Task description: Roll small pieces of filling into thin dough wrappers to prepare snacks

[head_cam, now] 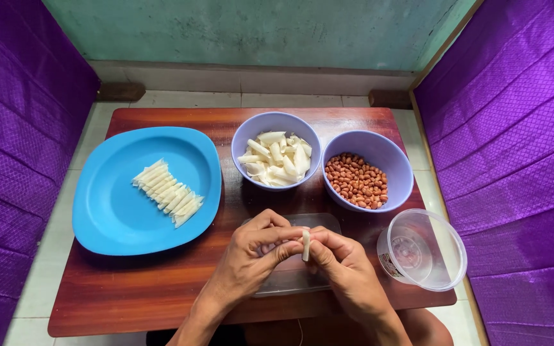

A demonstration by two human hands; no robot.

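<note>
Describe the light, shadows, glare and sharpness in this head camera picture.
Head view: soft, even daylight; sharp throughout, both hands crisp around the white roll. Faint shadows lie under the blue plate and bowls. Mild glare on the clear plastic tub and wooden table. Wide lens bends the purple side walls.

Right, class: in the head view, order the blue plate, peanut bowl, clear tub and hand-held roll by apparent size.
1. Blue plate
2. Peanut bowl and clear tub: look alike, and the tub is nearer, so unranked
3. Roll, pinched between both hands
</note>
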